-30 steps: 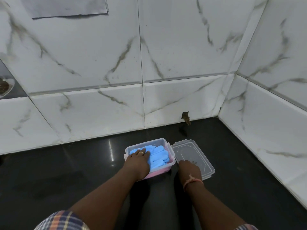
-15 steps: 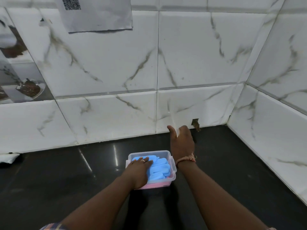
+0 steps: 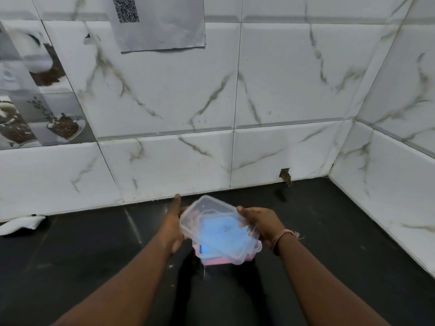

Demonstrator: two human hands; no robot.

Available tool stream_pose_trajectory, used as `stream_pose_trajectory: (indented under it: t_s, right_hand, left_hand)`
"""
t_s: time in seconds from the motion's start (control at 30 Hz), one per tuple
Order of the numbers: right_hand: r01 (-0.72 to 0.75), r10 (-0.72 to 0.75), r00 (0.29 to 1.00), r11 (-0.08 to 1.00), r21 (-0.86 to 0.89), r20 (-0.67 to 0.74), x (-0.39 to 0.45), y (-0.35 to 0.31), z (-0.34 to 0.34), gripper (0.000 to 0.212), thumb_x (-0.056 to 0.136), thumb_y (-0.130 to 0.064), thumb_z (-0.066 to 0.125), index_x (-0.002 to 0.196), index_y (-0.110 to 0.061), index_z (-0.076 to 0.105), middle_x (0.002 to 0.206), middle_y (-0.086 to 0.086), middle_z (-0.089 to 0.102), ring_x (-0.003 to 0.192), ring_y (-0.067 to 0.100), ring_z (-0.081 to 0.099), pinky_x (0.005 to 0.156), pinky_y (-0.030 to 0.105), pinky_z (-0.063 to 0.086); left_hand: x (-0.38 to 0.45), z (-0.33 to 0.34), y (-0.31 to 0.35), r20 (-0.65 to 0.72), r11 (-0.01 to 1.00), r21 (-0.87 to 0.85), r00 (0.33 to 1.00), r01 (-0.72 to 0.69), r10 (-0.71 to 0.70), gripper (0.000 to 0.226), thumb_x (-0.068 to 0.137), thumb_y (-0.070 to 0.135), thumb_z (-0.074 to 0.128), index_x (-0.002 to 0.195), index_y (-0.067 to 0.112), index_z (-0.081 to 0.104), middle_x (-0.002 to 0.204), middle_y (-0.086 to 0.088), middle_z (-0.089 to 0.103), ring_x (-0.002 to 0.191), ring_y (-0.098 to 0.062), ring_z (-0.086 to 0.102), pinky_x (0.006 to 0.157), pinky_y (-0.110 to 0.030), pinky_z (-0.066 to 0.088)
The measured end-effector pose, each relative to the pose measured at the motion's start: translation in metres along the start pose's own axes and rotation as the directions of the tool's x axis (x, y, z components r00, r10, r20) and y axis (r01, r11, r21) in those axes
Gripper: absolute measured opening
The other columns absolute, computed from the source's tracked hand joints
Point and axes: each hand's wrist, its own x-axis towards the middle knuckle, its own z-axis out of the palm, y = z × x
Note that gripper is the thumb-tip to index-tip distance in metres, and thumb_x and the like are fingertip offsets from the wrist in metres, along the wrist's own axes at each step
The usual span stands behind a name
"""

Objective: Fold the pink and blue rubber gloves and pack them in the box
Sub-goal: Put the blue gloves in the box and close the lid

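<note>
A clear plastic box (image 3: 255, 250) stands on the black counter. Folded blue gloves (image 3: 219, 231) fill it, and a pink glove (image 3: 215, 261) shows through its near wall. A clear lid (image 3: 209, 209) lies tilted over the box, its far edge raised. My right hand (image 3: 261, 222) grips the lid's right edge, thumb on top. My left hand (image 3: 173, 222) is at the lid's left edge with its fingers stretched out straight along it.
The black counter (image 3: 94, 267) ends at white marble-tiled walls behind and to the right. A white cloth (image 3: 20, 225) lies at the far left by the wall. A sheet with a QR code (image 3: 160, 22) hangs on the back wall.
My right hand lifted the lid from the counter and brought it over the box. My left hand left the blue gloves and moved to the lid's left edge.
</note>
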Motion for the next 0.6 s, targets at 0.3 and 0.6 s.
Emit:
stream_pose_trajectory:
  t_s: [0.3, 0.6]
  right_hand:
    - [-0.041, 0.038, 0.972, 0.999, -0.009, -0.233, -0.015, 0.016, -0.005, 0.024, 0.088, -0.024, 0.074, 0.095, -0.001, 0.071, 0.084, 0.01, 0.073, 0.07, 0.021, 0.067, 0.06, 0.03, 0.061]
    - [-0.15, -0.272, 0.817, 0.751, -0.643, -0.508, -0.02, 0.04, 0.012, 0.02, 0.093, -0.023, 0.055, 0.086, -0.01, 0.068, 0.088, 0.006, 0.067, 0.089, 0.028, 0.062, 0.074, 0.032, 0.048]
  left_hand:
    - [-0.001, 0.024, -0.028, -0.254, 0.978, 0.201, 0.96, -0.063, 0.114, 0.024, 0.105, 0.015, 0.048, 0.093, 0.005, 0.066, 0.072, -0.008, 0.064, 0.056, -0.019, 0.057, 0.054, -0.029, 0.049]
    - [-0.007, 0.034, -0.045, -0.239, 0.538, 0.843, 0.884, -0.017, 0.402, 0.02, 0.092, 0.008, 0.053, 0.098, 0.002, 0.072, 0.104, -0.024, 0.071, 0.111, -0.039, 0.059, 0.09, -0.039, 0.05]
